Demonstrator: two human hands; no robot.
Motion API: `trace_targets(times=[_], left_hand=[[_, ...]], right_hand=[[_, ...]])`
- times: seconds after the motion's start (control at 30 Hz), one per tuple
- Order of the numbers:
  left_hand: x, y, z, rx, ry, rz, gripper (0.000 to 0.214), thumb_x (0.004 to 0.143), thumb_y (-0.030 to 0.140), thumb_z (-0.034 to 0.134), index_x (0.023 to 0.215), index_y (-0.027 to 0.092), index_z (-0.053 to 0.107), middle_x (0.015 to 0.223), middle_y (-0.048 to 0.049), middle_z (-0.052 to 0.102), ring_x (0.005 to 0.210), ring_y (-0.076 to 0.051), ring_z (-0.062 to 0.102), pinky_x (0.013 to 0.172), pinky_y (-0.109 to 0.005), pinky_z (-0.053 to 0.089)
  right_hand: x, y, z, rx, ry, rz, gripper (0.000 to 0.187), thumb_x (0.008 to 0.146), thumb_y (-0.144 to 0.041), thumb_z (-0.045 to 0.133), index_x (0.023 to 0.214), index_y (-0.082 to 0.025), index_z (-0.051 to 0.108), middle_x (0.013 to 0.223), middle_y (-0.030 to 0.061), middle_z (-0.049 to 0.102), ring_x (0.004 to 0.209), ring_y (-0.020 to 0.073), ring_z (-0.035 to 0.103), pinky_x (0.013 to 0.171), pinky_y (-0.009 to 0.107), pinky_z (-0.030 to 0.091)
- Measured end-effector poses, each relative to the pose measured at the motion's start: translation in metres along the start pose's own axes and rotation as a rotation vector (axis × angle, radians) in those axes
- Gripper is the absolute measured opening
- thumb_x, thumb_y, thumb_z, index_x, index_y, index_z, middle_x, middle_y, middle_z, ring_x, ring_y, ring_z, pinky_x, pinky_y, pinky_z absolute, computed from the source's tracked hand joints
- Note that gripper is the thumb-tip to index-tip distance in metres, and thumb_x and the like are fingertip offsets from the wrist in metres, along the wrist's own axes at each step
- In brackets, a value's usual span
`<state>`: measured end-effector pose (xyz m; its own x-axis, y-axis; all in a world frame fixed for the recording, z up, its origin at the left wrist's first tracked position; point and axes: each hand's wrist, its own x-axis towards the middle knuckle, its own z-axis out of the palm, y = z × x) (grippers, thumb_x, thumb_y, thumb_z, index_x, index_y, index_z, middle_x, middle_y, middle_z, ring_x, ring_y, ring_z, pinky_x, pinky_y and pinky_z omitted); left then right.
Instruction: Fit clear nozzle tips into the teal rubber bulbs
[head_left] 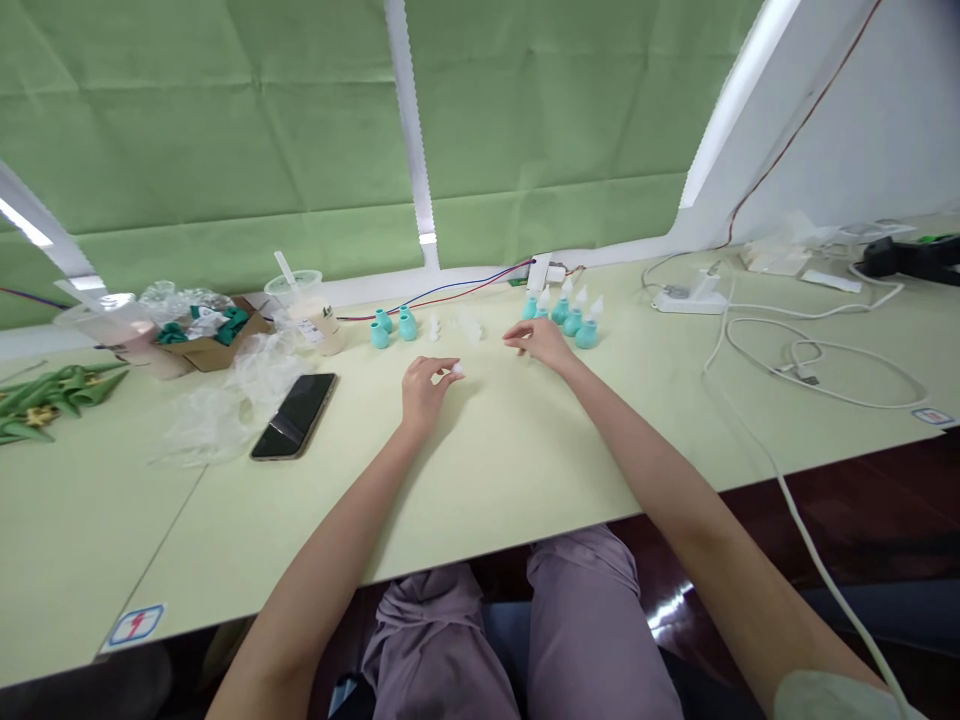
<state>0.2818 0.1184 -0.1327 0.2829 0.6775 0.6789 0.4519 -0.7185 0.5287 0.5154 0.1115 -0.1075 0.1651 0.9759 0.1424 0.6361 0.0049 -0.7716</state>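
My left hand is closed in a pinch on a small white plastic piece, held a little above the table. My right hand hovers to its right, fingers stretched out to the left and slightly apart, with nothing visible in them. Just behind that hand stand several teal bulbs topped with pointed white tips. A small group of teal bulbs without tips stands beyond my left hand. Between the two groups lie small white pieces and a cluster of translucent pieces.
A black phone lies left, beside crumpled clear plastic bags. Drink cups and a cardboard box stand farther back, near green leaves. White cables and a power strip occupy the right side.
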Motion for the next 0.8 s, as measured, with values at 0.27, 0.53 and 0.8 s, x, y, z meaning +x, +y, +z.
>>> trace_targets(times=[0.27, 0.53, 0.8], left_hand=[[0.006, -0.019, -0.003, -0.100, -0.073, -0.272, 0.019, 0.070, 0.027, 0.066, 0.087, 0.021, 0.065, 0.087, 0.0008, 0.067, 0.074, -0.012, 0.057, 0.075, -0.026, 0.044], [0.007, -0.025, -0.008, 0.121, -0.211, -0.176, 0.024, 0.081, 0.024, 0.053, 0.100, 0.022, 0.068, 0.089, -0.0041, 0.065, 0.080, -0.017, 0.051, 0.078, -0.031, 0.040], [0.042, -0.034, -0.003, 0.406, -0.326, -0.163, 0.019, 0.076, 0.014, 0.056, 0.086, 0.020, 0.072, 0.087, -0.0083, 0.067, 0.085, -0.025, 0.055, 0.073, -0.033, 0.040]], right_hand=[[0.010, 0.055, -0.002, -0.702, 0.169, 0.015, 0.016, 0.083, -0.013, 0.052, 0.093, -0.011, 0.065, 0.102, 0.0138, 0.061, 0.093, 0.0245, 0.057, 0.076, 0.031, 0.043], [0.013, 0.055, 0.002, -0.593, 0.228, -0.037, 0.014, 0.082, -0.015, 0.051, 0.081, -0.013, 0.065, 0.088, 0.0092, 0.065, 0.085, 0.0204, 0.057, 0.072, 0.027, 0.041], [0.004, 0.039, 0.022, -0.559, 0.270, -0.246, 0.020, 0.087, -0.016, 0.044, 0.092, -0.018, 0.063, 0.095, 0.0065, 0.064, 0.085, 0.0183, 0.057, 0.071, 0.026, 0.040]])
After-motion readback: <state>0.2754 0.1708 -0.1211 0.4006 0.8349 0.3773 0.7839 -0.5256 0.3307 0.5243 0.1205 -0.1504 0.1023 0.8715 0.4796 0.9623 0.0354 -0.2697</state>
